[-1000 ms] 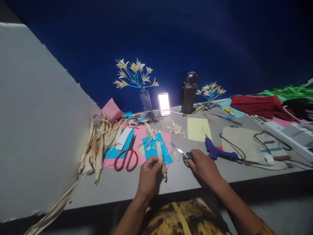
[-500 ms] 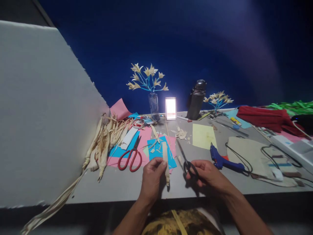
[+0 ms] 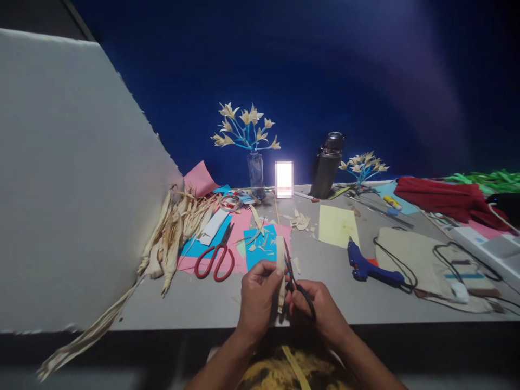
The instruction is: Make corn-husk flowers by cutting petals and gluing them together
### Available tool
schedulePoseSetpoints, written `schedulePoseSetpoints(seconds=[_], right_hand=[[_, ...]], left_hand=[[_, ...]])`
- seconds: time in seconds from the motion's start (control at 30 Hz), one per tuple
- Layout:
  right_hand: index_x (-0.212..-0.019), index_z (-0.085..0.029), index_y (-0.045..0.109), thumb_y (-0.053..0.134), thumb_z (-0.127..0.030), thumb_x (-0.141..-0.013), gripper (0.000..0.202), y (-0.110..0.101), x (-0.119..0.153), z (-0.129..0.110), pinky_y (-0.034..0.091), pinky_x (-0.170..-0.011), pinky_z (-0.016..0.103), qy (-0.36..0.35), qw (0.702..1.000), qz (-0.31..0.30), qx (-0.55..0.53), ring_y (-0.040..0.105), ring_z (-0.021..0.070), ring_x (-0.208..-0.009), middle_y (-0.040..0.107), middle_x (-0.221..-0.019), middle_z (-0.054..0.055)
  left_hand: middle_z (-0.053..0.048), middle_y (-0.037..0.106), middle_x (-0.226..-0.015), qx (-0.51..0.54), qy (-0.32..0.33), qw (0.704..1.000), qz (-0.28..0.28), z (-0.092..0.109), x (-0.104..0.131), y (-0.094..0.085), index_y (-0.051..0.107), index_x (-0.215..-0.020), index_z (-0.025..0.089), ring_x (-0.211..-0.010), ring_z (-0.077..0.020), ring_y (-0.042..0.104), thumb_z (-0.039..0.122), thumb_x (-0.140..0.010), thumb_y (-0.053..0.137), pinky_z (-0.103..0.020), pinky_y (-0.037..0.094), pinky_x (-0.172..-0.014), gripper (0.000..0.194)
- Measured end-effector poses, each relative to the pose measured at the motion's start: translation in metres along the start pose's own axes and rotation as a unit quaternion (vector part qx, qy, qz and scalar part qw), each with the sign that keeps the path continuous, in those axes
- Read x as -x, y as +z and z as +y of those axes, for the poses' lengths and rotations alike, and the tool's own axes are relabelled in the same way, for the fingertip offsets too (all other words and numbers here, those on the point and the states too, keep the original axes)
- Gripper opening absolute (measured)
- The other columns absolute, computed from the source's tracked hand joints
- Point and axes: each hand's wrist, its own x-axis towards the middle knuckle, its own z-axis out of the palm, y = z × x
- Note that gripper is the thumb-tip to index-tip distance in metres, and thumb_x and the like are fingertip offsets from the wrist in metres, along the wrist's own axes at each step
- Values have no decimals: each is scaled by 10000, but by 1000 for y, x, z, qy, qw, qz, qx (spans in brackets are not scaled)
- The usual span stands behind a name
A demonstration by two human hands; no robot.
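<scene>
pale strip (image 3: 280,252): partly covered by the left hand (image 3: 260,295).
dark scissors (image 3: 288,265): grip partly hidden by the right hand (image 3: 322,310).
bright panel (image 3: 284,179): pixelated; content unreadable from here.
white tray (image 3: 483,251): cut off at right edge of view.

Craft workspace: glue gun (image 3: 369,266), red-handled scissors (image 3: 222,246), yellow paper (image 3: 333,221).

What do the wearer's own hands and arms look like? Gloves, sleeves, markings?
Left hand and right hand are ungloved; no watch or bracelet shows. Both forearms are bare to the picture's edge, no sleeves in view. No cables or clear markings. Between them: mottled yellow-and-black clothing with a plain yellow strip.
</scene>
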Motion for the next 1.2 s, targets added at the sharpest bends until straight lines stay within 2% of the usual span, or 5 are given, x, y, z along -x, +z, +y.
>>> schedulePoseSetpoints(seconds=[0.27, 0.53, 0.93, 1.07, 1.2], right_hand=[[-632, -138, 591, 731, -660, -730, 549, 3, 4, -4, 312, -494, 219, 3, 1000, 19, 6, 413, 95, -525, 550, -559, -1], [-594, -152, 555, 773, -606, -706, 516, 2, 2, 2, 291, -483, 217, 8, 999, 34, 12, 385, 90, -507, 500, -516, -25], [-549, -163, 536, 742, -675, -687, 569, 7, 8, -2, 277, -487, 235, 16, 997, 61, 46, 356, 93, -500, 477, -487, -23], [-539, -164, 529, 744, -718, -667, 608, 7, 8, -5, 266, -484, 236, 18, 997, 56, 42, 357, 92, -492, 466, -479, -24], [-617, -155, 575, 676, -790, -690, 648, 3, 10, -5, 303, -502, 236, 9, 999, 29, 12, 402, 103, -515, 523, -547, -6]], left_hand=[[-39, 690, -691, -37, 12, 999, -10, -2, -1, -3, 653, -742, 143, -578, -128, 590, 412, -728, 781, -230, 478, -570, 299], [-31, 679, -673, -25, 4, 1000, -15, -4, 0, -4, 654, -749, 147, -549, -124, 578, 420, -712, 794, -230, 469, -542, 309], [-50, 704, -682, 5, -32, 999, -32, 1, 4, -8, 652, -763, 146, -524, -126, 588, 405, -717, 793, -226, 462, -508, 299], [-67, 719, -688, -7, -33, 999, -41, 5, 7, -11, 631, -767, 144, -505, -117, 588, 409, -745, 781, -206, 434, -487, 305], [-64, 739, -769, 5, -21, 999, -47, 7, 8, -15, 583, -789, 161, -561, -136, 644, 389, -774, 772, -237, 502, -553, 297]])
